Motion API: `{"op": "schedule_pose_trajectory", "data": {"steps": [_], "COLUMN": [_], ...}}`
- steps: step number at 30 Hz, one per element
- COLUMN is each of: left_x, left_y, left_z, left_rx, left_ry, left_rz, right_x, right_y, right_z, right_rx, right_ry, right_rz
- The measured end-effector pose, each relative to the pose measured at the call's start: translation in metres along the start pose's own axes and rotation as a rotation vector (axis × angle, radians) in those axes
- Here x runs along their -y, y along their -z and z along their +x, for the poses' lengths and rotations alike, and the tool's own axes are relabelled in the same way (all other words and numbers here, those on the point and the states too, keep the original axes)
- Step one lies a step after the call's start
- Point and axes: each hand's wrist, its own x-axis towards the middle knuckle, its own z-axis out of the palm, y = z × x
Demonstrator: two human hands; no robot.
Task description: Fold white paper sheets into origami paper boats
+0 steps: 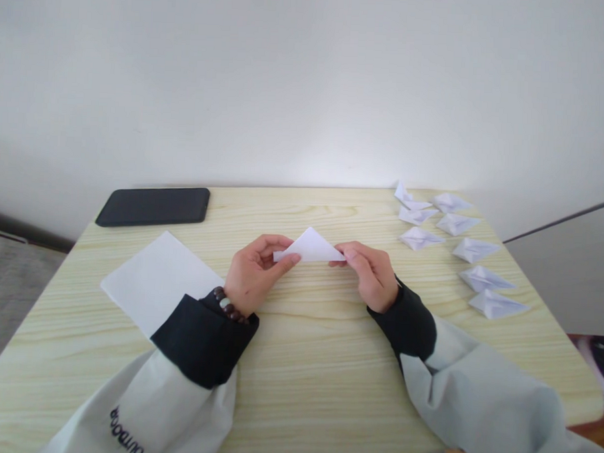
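Between my two hands is a small white folded paper [312, 245], shaped like a triangle with its peak pointing away from me. My left hand [257, 270] pinches its left corner, thumb on the near face and fingers behind. At the right corner, my right hand [370, 269] grips the tip between thumb and fingers. The paper is held above the middle of the wooden table. A bracelet of dark beads [230, 305] circles my left wrist.
White paper sheets [154, 280] lie to the left, partly under my left sleeve. A black phone [153, 206] rests at the back left. Several folded paper boats [474, 250] stand along the right side of the light wood table [305, 387]. A white wall [308, 86] rises behind it.
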Motion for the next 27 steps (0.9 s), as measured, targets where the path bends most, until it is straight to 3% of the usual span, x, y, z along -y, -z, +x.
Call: {"op": "schedule_pose_trajectory", "data": {"steps": [9,15,21,27], "left_x": [0.0013,0.0011,-0.0026,-0.0022], "left_y": [0.0027,0.0027,0.0002,-0.0045], "left_z": [0.0009,0.0008,0.001,-0.0006], "left_rx": [-0.031,0.081,-0.004,-0.082], "left_ry": [0.044,0.107,0.094,-0.006], "left_rz": [-0.069,-0.026,-0.018,-0.091], "right_x": [0.0009,0.0034,0.0021,0.0019], "right_y": [-0.0015,-0.0003,-0.0005,0.0001], "right_z": [0.0025,0.0019,0.0,0.0005], "right_rx": [-0.031,0.148,0.117,0.119], "right_ry": [-0.014,-0.01,-0.087,-0.133], "right_rz": [-0.157,-0.097,0.003,0.118]}}
